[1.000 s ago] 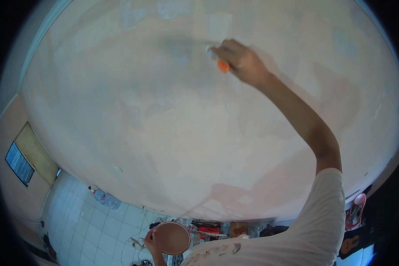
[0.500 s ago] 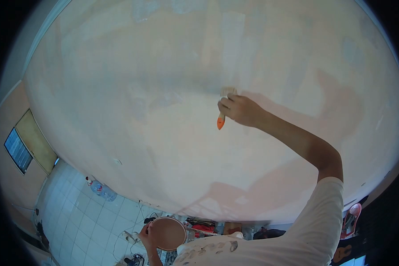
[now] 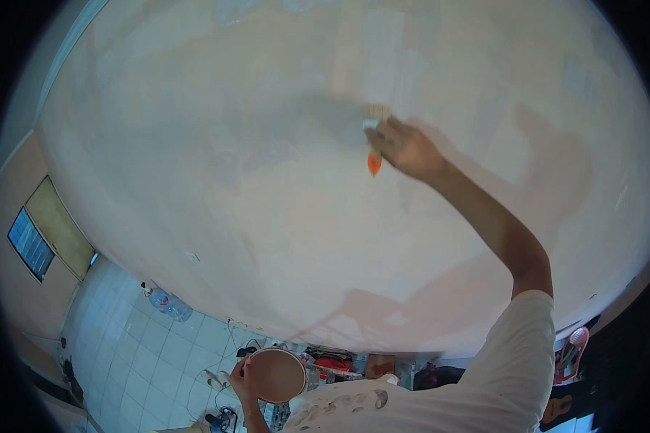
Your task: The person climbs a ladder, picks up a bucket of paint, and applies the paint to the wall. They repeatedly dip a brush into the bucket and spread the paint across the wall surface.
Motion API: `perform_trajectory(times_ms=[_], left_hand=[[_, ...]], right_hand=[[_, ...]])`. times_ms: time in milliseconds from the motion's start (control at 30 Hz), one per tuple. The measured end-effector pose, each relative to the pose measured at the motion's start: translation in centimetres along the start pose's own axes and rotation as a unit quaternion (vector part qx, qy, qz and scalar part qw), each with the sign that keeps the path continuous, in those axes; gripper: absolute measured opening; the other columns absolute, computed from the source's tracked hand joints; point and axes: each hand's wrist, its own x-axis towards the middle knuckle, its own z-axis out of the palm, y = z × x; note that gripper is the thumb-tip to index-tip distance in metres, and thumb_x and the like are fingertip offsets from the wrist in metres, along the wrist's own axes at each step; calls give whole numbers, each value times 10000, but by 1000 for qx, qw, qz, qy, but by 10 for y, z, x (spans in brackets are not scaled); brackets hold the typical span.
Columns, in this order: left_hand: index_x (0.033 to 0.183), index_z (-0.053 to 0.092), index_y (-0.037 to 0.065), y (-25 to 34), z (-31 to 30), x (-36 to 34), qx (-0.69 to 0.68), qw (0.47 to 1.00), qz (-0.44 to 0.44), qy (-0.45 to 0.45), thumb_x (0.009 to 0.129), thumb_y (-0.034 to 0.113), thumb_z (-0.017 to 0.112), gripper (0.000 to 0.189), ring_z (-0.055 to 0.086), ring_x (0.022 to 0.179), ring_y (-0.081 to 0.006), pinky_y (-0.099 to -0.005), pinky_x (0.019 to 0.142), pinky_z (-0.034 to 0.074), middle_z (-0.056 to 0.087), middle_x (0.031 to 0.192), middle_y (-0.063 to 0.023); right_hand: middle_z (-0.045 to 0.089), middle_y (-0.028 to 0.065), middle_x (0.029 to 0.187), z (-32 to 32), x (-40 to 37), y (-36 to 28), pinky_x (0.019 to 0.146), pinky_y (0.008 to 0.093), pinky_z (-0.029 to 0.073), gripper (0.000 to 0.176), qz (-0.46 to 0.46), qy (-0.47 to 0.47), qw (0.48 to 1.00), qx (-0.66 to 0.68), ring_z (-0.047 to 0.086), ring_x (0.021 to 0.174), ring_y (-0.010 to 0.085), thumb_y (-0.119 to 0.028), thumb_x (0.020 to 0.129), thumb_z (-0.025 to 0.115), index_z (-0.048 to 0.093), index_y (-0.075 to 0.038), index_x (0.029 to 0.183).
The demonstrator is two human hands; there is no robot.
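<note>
My right hand [image 3: 408, 148] is closed around a flat paintbrush [image 3: 374, 164] with an orange-tipped handle, held upright with its pale bristles up against the wall [image 3: 282, 187]. The wall is covered in a patchy cream-pink coat with greyish and whiter areas. Down by my body, my left hand [image 3: 244, 381] grips the rim of a round bucket [image 3: 278, 375]. Inside it is a smooth beige-brown surface. My fingers at the bucket's left side are partly hidden.
A large clear water bottle [image 3: 167, 303] lies on the white tiled floor [image 3: 141, 346] along the wall. Cables, a red item [image 3: 334, 364] and a brown box [image 3: 380, 366] sit at the wall's foot. A pink basket [image 3: 575, 353] stands at right, a door [image 3: 59, 229] at far left.
My right hand has moved the paintbrush up and slightly right along the wall. The bucket in my left hand shows slightly higher in view.
</note>
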Motion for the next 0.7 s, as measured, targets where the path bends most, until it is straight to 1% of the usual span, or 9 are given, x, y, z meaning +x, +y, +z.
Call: perform_trajectory(times_ms=[167, 233, 267, 333, 367, 433, 533, 633, 700], left_hand=[[1123, 719, -67, -12, 1, 4, -19, 1000, 20, -8, 965, 290, 673, 392, 667, 832, -176, -318, 726, 529, 744, 924, -149], [1120, 721, -66, -5, 1, 6, -15, 1000, 18, -11, 965, 290, 674, 390, 668, 834, -176, -318, 728, 530, 744, 925, -150], [1117, 722, -65, -4, -1, 3, -9, 1000, 12, -15, 965, 290, 674, 388, 668, 835, -176, -318, 729, 530, 744, 927, -150], [1113, 724, -63, -1, -2, 0, 2, 1000, 6, -20, 965, 289, 675, 385, 667, 832, -173, -315, 726, 531, 743, 922, -147], [1110, 726, -60, 0, -3, 2, 8, 1000, 2, -21, 964, 288, 677, 381, 667, 828, -170, -311, 723, 531, 743, 917, -144], [1110, 728, -56, -6, -3, 4, 0, 1000, 4, -20, 965, 287, 675, 377, 662, 816, -163, -308, 713, 528, 742, 911, -139], [1109, 731, -48, -14, -1, 4, -13, 1000, 9, -12, 967, 285, 672, 368, 650, 788, -151, -299, 687, 520, 740, 896, -129], [1107, 735, -42, -8, -1, 2, -19, 1000, 24, -4, 968, 280, 669, 357, 633, 758, -139, -291, 660, 508, 736, 878, -118], [1105, 736, -40, -7, -1, 0, -17, 999, 29, -3, 969, 277, 667, 351, 625, 744, -134, -289, 647, 502, 733, 871, -112]], right_hand=[[589, 60, 946, -12, -10, -34, 654, 327, 558, 237, 50, -44, 989, 132, 621, 823, 205, -57, 840, 697, 652, -48, 1073], [600, 76, 919, -21, -4, -28, 671, 334, 527, 167, 206, -47, 951, 223, 599, 767, 204, -84, 893, 705, 648, -22, 1037], [600, 76, 919, -21, -2, -25, 671, 334, 527, 167, 210, -49, 950, 225, 599, 767, 204, -84, 893, 705, 648, -22, 1037], [614, 98, 891, -16, 6, -9, 688, 347, 496, 151, 297, -118, 858, 401, 579, 728, 204, -101, 918, 709, 641, 5, 1001], [614, 98, 891, -12, 9, 5, 688, 347, 496, 151, 301, -117, 857, 401, 579, 728, 204, -101, 918, 709, 641, 5, 1001], [628, 104, 880, -6, 20, 31, 703, 358, 482, 156, 191, -31, 928, 320, 570, 725, 195, -112, 930, 708, 646, 21, 983], [603, 97, 883, -35, 52, 43, 685, 342, 490, 138, 220, -25, 940, 261, 571, 728, 204, -100, 935, 702, 657, 0, 1019], [591, 74, 900, -51, 65, 36, 661, 329, 517, 179, 238, 35, 949, 204, 596, 766, 203, -75, 894, 718, 664, -40, 1061], [589, 44, 947, -46, 56, 37, 643, 330, 554, 283, 78, 92, 993, 18, 633, 839, 206, -58, 825, 714, 661, -72, 1103]])
